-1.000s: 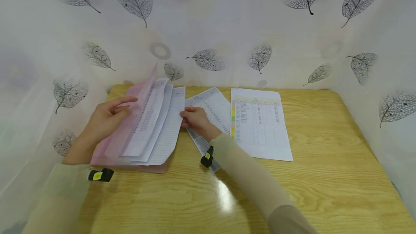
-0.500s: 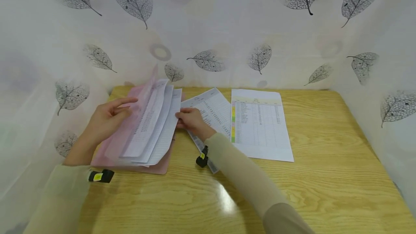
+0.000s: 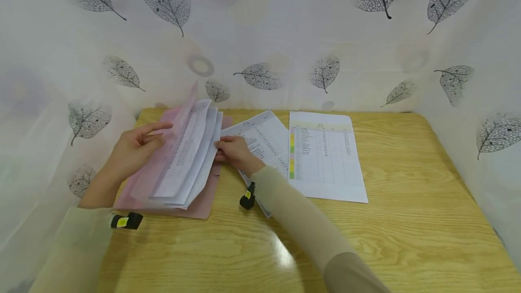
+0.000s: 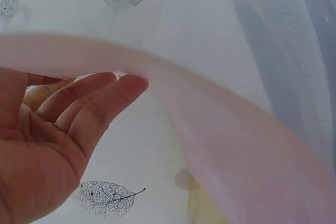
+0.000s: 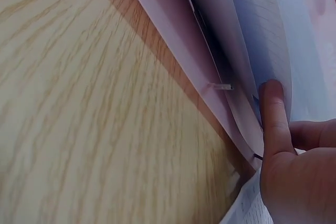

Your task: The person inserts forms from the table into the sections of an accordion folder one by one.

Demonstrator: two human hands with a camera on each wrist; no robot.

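A translucent pink folder (image 3: 202, 204) lies at the table's left with its cover (image 4: 236, 150) lifted. My left hand (image 3: 136, 147) props that cover up, its straight fingers (image 4: 110, 95) resting against it. Several printed sheets (image 3: 184, 159) fan out inside the folder. My right hand (image 3: 233, 152) pinches the right edge of the outermost sheet (image 5: 262, 40), the thumb (image 5: 273, 114) lying on the paper just above the folder's back cover (image 5: 173, 51). The hand lies over a loose tilted sheet (image 3: 266, 135).
Another printed sheet (image 3: 325, 159) with a coloured left margin lies flat right of centre. The wooden table (image 3: 407, 225) is enclosed on three sides by leaf-patterned curtains (image 3: 285, 35). A black band sits on each wrist.
My right hand has moved left, carrying the outer sheet's edge closer to the other sheets in the folder. My left hand and the lifted cover have stayed put.
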